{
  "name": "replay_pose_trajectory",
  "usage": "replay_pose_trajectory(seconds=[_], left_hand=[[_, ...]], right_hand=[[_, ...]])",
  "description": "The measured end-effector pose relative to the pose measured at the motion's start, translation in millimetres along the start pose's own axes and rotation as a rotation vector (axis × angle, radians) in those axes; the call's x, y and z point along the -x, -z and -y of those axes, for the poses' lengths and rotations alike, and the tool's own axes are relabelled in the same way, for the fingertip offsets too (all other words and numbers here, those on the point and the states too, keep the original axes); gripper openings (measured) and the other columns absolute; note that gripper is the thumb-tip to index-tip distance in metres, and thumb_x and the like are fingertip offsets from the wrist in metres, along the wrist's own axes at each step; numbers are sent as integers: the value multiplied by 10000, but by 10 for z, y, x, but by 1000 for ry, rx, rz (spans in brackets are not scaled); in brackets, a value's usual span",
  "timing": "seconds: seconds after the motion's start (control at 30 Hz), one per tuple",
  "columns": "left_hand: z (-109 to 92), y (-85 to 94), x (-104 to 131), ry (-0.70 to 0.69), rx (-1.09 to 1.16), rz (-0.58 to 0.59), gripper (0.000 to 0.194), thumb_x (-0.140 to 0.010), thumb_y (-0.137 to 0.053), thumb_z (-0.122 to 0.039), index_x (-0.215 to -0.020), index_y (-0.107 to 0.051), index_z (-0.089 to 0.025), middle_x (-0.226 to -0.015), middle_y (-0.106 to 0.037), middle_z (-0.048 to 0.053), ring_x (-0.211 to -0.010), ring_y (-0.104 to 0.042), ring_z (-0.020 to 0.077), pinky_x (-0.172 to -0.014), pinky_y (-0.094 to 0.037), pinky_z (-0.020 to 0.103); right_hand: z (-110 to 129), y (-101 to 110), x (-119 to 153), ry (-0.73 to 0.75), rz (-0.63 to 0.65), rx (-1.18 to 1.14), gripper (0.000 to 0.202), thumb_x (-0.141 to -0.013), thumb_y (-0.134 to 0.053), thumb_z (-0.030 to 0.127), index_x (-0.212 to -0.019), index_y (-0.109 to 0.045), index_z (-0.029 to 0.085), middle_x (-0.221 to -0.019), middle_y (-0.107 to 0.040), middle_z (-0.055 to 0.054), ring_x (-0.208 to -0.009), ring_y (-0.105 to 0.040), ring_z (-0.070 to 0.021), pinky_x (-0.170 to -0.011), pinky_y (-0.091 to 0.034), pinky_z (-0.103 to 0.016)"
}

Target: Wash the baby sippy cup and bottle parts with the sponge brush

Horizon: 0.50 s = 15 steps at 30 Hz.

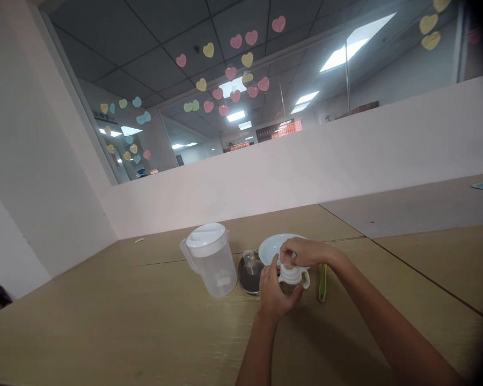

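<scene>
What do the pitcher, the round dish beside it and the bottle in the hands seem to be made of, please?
Pitcher: probably plastic, its wall cloudy and translucent, with an opaque white lid.
Round dish: perhaps metal, judging by its shiny rim.
Bottle: plastic or glass, see-through below its white collar.

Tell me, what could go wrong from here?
The bottle might slip or tip if the left hand loosens while the right hand is at its top. The left hand, close to the bowl, might nudge it. The right forearm might brush the green tool beside it.
</scene>
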<state>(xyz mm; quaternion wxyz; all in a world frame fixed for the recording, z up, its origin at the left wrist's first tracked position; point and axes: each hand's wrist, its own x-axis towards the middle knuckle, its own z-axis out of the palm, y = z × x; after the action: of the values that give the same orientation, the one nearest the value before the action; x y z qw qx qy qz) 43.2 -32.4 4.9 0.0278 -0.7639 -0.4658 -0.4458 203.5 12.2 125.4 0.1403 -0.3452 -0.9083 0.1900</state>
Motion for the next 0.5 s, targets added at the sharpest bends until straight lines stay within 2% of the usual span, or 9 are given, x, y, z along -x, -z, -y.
replay_pose_trajectory(seconds=[0.2, 0.33, 0.43, 0.5], left_hand=[[-7, 7, -1, -4, -7, -6, 813, -681, -662, -448, -1348, -328, -124, -1068, -588, 138, -976, -550, 268, -879, -441, 431], [-23, 19, -5, -9, -30, 0, 840, -693, -641, -489, -1372, -303, -130, -1083, -589, 147, -992, -556, 280, -891, -439, 444], [-13, 11, -2, -19, -36, -10, 846, -689, -643, -495, -1372, -306, -126, -1079, -594, 145, -986, -561, 276, -884, -447, 439], [4, -2, 3, -24, -36, -15, 846, -689, -647, -486, -1373, -303, -125, -1063, -600, 137, -970, -565, 267, -875, -454, 432]], right_hand=[[58, 29, 22, -51, -12, -8, 284, -595, -503, 79, -787, -694, 161, -786, -686, -52, -709, -586, -162, -566, -382, -216], [67, 21, 12, -216, 7, -55, 113, -604, -576, 193, -681, -645, 147, -613, -644, -39, -542, -550, -141, -486, -359, -223], [99, -3, 1, -310, 42, -8, 152, -637, -578, 287, -627, -626, 143, -510, -595, -38, -454, -517, -134, -452, -351, -235], [147, -33, -19, -326, 2, 123, 209, -672, -557, 322, -609, -635, 139, -529, -612, -69, -481, -547, -153, -469, -356, -247]])
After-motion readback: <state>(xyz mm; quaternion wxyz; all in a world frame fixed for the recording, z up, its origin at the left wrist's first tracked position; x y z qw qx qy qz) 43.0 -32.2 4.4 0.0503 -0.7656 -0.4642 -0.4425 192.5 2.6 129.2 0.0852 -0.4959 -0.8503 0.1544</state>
